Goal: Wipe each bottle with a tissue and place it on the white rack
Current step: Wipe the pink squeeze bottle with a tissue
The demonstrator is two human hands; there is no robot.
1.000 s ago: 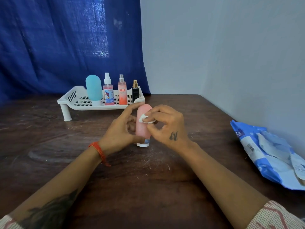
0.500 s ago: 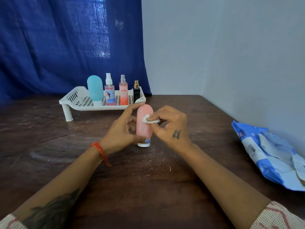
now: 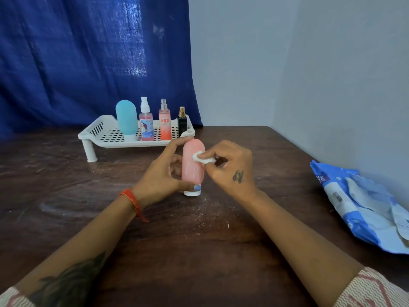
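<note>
Fingers [image 3: 209, 157] of the right hand [image 3: 230, 167] pinch a small wad of tissue [image 3: 202, 157] against the upper side of the pink bottle [image 3: 192, 165]. The left hand [image 3: 161, 173] grips that bottle from the other side, forefinger near its rounded top, thumb low by the white cap, which rests on the worktop [image 3: 199, 240] about midway across, just in front of the white rack [image 3: 106, 131]. The rack stands toward the far edge and already carries four bottles in a row: a blue bottle [image 3: 126, 119], two spray bottles and a small dark one. Judging by this, four are done; the pink one is mid-wipe and remains to be racked. A blue tissue pack [image 3: 363, 207] lies at the right edge.
</note>
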